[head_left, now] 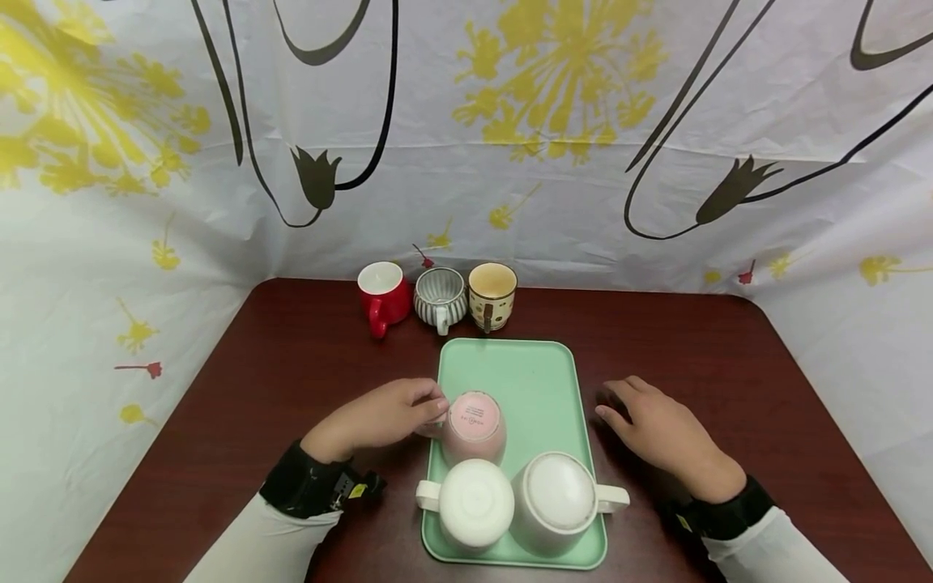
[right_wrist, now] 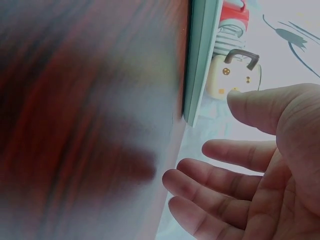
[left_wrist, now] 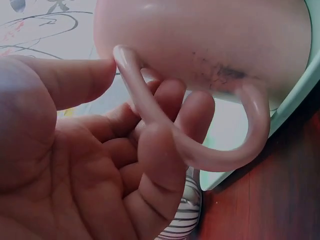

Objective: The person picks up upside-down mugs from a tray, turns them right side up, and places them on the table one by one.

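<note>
On the green tray (head_left: 525, 368) a pink mug (head_left: 475, 429) stands upside down, its base facing up. My left hand (head_left: 386, 417) holds its handle (left_wrist: 205, 155), the fingers curled about the loop and the thumb at its upper end, as the left wrist view shows. Just in front of it are two more upturned mugs, a white mug (head_left: 477, 504) with its handle to the left and a larger white mug (head_left: 557, 498) with its handle to the right. To the right of the tray, my right hand (head_left: 659, 425) holds nothing, its fingers loosely bent over the table.
Behind the tray, upright in a row, stand a red mug (head_left: 384, 293), a grey striped cup (head_left: 440, 296) and a cream patterned mug (head_left: 492, 293). The dark wooden table (head_left: 313, 348) ends at the back against a white patterned cloth (head_left: 452, 105).
</note>
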### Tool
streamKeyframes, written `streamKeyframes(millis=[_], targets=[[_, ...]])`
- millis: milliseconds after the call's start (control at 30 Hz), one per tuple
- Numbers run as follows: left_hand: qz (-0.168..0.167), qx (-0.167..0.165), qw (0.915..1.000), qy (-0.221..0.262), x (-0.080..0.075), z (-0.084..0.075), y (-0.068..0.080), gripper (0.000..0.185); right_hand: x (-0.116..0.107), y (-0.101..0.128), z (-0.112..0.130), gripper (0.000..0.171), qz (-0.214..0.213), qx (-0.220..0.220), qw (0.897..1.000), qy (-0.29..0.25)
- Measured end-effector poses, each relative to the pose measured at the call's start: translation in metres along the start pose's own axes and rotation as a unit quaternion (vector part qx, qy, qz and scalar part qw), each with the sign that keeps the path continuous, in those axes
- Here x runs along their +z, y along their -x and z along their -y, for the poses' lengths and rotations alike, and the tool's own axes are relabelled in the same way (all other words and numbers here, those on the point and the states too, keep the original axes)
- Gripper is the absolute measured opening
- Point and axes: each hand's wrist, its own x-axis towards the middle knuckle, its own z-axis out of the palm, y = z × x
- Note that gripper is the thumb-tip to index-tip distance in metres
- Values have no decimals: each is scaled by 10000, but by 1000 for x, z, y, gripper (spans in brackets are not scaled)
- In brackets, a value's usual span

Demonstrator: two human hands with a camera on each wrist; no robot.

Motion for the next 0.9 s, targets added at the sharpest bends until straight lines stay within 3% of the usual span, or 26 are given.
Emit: streamKeyframes(millis=[567, 900], targets=[[510, 266, 9983, -32, -6, 7, 1, 21, 0, 0, 0, 45, 110, -5, 9999, 10], [916, 636, 9936, -164, -6, 12, -2, 26, 0, 0, 0, 46, 107, -44, 9999, -27]])
